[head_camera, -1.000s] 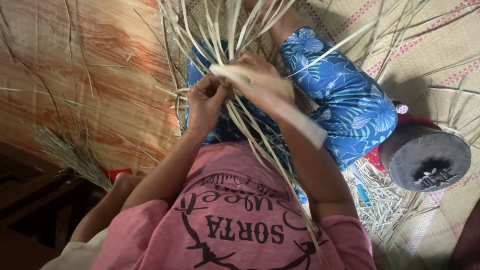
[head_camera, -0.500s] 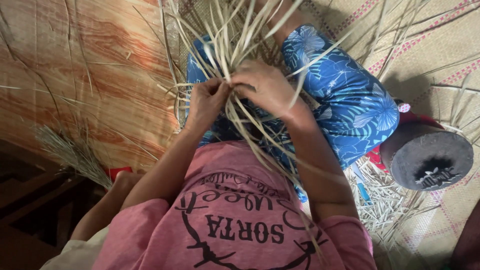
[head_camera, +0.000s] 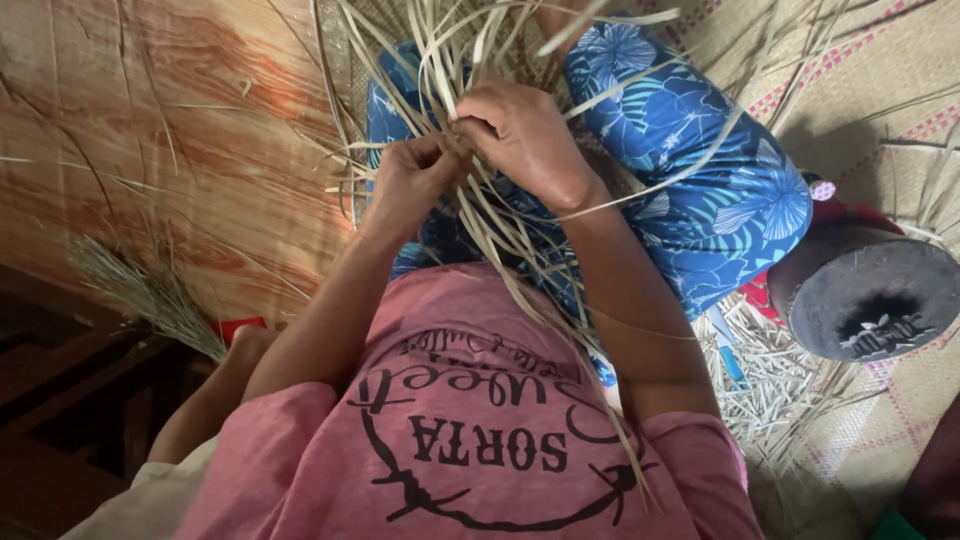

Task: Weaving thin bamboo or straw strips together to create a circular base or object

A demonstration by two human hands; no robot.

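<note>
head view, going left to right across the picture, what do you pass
bundle of dry grass stalks → left hand → right hand, both gripping the pale weaving strips → blue flower-print trouser leg → dark round block on the woven mat

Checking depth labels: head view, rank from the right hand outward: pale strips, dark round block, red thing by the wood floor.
1. pale strips, in the right hand's grip.
2. dark round block, off to its right.
3. red thing, lower left by the wood floor.

strips [head_camera: 470, 60]: tops cut off at top edge | left hand [head_camera: 410, 180] fingertips: hidden among strips
</note>
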